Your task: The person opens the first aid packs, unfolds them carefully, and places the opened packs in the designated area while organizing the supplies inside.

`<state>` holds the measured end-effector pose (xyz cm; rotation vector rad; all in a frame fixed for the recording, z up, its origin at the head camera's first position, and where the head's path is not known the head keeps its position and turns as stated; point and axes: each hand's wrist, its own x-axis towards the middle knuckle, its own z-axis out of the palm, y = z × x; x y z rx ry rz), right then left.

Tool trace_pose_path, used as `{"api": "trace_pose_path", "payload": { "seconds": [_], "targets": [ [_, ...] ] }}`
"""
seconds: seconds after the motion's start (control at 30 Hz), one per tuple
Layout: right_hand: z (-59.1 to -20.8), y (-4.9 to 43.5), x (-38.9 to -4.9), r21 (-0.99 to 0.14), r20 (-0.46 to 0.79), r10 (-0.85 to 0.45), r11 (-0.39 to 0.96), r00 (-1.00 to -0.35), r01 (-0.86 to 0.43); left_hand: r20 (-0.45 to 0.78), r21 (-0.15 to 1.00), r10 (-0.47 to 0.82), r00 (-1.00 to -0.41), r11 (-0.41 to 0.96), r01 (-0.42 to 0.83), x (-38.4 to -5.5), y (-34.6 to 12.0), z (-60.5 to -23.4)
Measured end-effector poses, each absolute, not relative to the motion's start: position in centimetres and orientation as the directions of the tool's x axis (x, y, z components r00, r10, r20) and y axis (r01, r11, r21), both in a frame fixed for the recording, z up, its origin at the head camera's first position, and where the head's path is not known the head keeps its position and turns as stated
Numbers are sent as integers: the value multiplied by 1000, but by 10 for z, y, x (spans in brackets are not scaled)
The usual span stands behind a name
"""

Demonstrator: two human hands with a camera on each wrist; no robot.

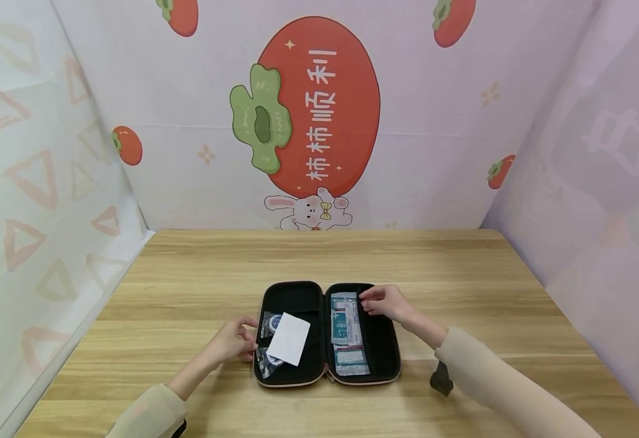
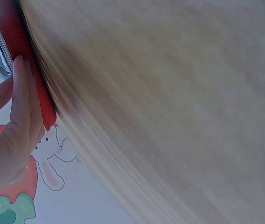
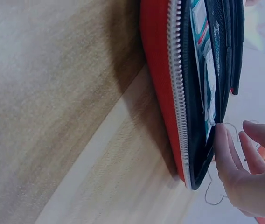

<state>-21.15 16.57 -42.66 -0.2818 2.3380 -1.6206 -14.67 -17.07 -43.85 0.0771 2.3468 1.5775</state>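
A zippered case, red outside and black inside, lies unfolded on the wooden table. My left hand is at its left edge, with straight fingers resting against the red side wall. In that left half, a white card overlaps two small clear-wrapped packets holding round pieces. The right half holds flat white-and-teal packets, standing at a dark pocket. My right hand touches the rim of this half near its far end, a fingertip at the dark inner edge and the thumb apart.
Wooden table surrounds the case, with a printed cloth backdrop behind and cloth walls on both sides. A dark strap piece hangs under the right sleeve.
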Motion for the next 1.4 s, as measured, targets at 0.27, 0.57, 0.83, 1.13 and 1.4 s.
{"api": "trace_pose_path", "payload": {
  "seconds": [0.27,0.57,0.83,1.13,1.4],
  "targets": [
    [-421,159,-206,-878,6,-417,433,-909,-204,-228,912,218,-949,390,-129,-147,-171,-440],
    [-416,141,-196,-821,74,-518,454,-852,-347,-238,909,209,-949,392,-142,-147,-171,-440],
    [-413,121,-187,-758,115,-575,476,-810,-445,-235,907,207,-950,397,-138,-147,-171,-441],
    [-414,102,-175,-691,140,-643,481,-753,-539,-234,909,201,-951,391,-141,-147,-171,-440],
    [-418,86,-167,-624,163,-699,474,-697,-621,-229,913,205,-952,384,-137,-148,-172,-442]
  ]
}}
